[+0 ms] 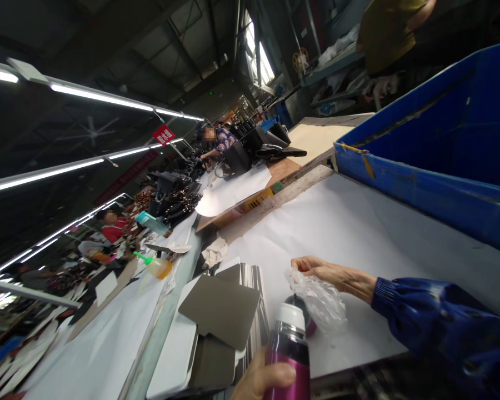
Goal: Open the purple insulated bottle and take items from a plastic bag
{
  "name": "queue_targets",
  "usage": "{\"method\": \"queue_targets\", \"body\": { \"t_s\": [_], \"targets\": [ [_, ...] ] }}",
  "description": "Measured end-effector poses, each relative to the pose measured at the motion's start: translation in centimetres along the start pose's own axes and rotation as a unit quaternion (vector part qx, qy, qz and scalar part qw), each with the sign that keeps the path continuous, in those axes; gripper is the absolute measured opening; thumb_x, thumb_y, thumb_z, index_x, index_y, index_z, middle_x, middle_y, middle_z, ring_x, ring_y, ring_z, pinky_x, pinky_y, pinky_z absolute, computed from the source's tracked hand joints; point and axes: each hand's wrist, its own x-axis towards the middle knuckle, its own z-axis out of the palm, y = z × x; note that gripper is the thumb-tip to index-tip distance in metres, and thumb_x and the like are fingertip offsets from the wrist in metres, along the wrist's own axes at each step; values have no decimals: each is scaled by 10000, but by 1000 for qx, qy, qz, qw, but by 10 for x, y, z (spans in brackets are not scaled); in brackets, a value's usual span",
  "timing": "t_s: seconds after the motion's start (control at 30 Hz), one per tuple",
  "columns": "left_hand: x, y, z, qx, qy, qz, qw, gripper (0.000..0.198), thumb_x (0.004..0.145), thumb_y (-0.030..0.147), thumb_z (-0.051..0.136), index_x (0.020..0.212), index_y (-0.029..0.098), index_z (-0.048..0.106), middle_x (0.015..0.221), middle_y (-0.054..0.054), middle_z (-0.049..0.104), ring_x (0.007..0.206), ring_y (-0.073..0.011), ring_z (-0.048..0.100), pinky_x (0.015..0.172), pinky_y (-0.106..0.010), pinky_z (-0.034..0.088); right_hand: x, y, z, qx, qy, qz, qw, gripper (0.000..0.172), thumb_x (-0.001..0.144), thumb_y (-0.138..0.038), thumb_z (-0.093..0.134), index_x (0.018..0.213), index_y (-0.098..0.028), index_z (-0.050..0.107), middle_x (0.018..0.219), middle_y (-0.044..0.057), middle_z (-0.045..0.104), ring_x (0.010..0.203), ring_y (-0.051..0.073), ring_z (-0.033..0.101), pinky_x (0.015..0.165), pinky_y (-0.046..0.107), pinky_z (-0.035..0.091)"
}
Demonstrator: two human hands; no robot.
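My left hand (pixel 260 380) at the bottom edge is wrapped round a purple bottle (pixel 289 358) with a white neck, held upright. My right hand (pixel 337 276), in a blue sleeve, reaches in from the right and pinches a crumpled clear plastic bag (pixel 319 300) just above and behind the bottle's top. A dark round lid or cup (pixel 302 311) shows partly under the bag. Both hands are over a white paper-covered table (pixel 341 222).
Grey-brown flat card pieces (pixel 220 311) are stacked left of the bottle. A blue bin (pixel 441 144) stands at the right. A squeeze bottle with green tip (pixel 156 266), a cloth (pixel 214 251), and other people at benches lie further off.
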Motion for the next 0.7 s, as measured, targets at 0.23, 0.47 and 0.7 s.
{"method": "queue_targets", "body": {
  "t_s": [0.23, 0.47, 0.7],
  "targets": [
    [5, -2, -3, -27, -30, -3, 999, 507, 663, 311, 819, 1045, 124, 542, 907, -96, 677, 771, -188, 656, 730, -306, 454, -1, 0, 0, 3, 1, -3, 1000, 145, 950, -191, 692, 862, -128, 596, 726, -51, 577, 517, 65, 524, 440, 151, 432],
    [7, -1, 0, -36, -51, -21, 998, 604, 682, 351, 835, 1123, 132, 485, 826, -91, 669, 734, -206, 666, 742, -341, 482, -3, -4, -1, -5, -7, -2, 1000, 182, 967, -232, 681, 844, -128, 596, 702, -54, 576, 487, 59, 511, 422, 149, 423],
    [13, -1, 3, -29, -103, -12, 994, 537, 736, 416, 811, 1086, 106, 547, 797, -134, 698, 758, -276, 710, 677, -363, 531, -3, 1, -7, -6, 1, -6, 1000, 189, 972, -229, 675, 835, -126, 596, 695, -57, 570, 477, 54, 499, 411, 142, 414]
  ]
}}
